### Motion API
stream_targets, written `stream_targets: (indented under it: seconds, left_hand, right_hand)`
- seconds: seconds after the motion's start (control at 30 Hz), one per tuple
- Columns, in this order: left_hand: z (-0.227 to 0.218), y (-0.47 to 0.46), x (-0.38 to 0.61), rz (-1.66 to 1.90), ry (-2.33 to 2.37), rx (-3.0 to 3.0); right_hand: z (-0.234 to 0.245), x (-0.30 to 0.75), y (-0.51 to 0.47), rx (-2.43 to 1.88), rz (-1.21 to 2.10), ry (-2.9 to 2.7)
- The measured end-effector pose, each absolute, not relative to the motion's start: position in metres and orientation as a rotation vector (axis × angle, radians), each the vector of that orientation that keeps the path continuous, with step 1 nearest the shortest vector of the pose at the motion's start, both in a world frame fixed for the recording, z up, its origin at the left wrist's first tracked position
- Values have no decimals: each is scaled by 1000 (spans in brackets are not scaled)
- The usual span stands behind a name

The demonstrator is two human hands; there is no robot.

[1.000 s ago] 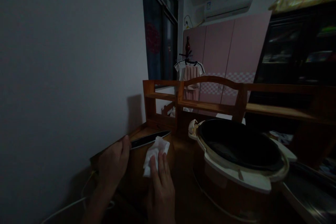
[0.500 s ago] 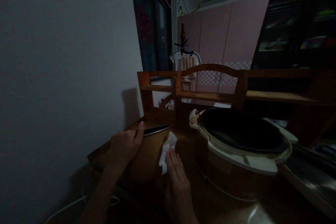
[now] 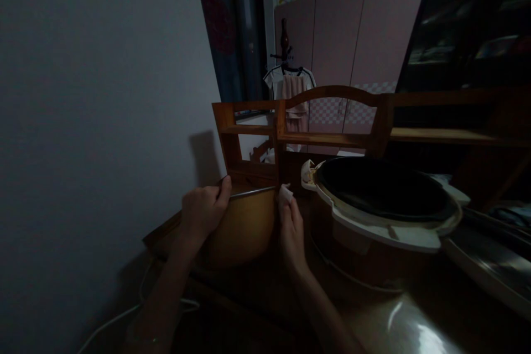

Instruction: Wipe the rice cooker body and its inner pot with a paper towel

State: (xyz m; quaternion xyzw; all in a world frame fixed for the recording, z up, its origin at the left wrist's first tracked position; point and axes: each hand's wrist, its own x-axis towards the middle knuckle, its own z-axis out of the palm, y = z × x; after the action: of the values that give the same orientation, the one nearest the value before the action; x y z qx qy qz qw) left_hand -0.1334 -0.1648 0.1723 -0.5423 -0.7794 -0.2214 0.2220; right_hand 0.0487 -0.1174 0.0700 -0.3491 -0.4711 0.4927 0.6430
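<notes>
A golden-brown pot point(image 3: 244, 227) with a thin metal rim stands tilted on the wooden desk. My left hand point(image 3: 205, 207) is closed over its left rim, thumb on top. At the pot's right side, my right hand point(image 3: 292, 229) holds a white tissue point(image 3: 286, 193) between its fingers and the wall near the rim. Part of the tissue is hidden by those fingers. Just right of this hand sits a large cooker body point(image 3: 373, 232) with a white rim and a dark inside.
A wooden shelf rack point(image 3: 332, 138) runs along the desk's back. At the right lies a flat, shiny tray-like object point(image 3: 489, 254). A white cable point(image 3: 112, 321) trails at the lower left, beside the wall point(image 3: 103, 94). Something shiny point(image 3: 398, 321) is at the front.
My right hand and the tissue have moved up and away from the pot's front to its far right side. My left hand keeps its grip on the rim. The view has tipped slightly downward.
</notes>
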Motion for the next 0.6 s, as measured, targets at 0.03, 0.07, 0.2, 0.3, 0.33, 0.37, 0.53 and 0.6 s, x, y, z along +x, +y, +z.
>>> stream_targets:
  seconds: [0.03, 0.07, 0.2, 0.3, 0.33, 0.37, 0.53, 0.6]
  left_hand:
    - [172, -165, -132, -606, -2148, -1497]
    - [172, -165, -131, -599, -2146, -1494]
    - [174, -165, -131, -594, -2163, -1487]
    - [175, -163, -135, -624, -2186, -1473]
    - [176, -162, -137, -630, -2189, -1470]
    - [176, -160, -138, -633, -2188, -1472]
    - [177, -157, -139, -645, -2172, -1514]
    - [178, -157, -140, -660, -2167, -1533]
  right_hand:
    - [69, 45, -118, -767, 1132, -1094]
    - [67, 42, -118, -744, 1143, -1109]
    - [67, 46, -118, -678, 1197, -1146]
    - [74, 53, -116, -613, 1242, -1207]
    - [75, 55, -115, -598, 1263, -1221]
    - [76, 55, -113, -592, 1283, -1226]
    - [64, 50, -88, -695, 1339, -1152]
    - [55, 48, -76, -758, 1358, -1095]
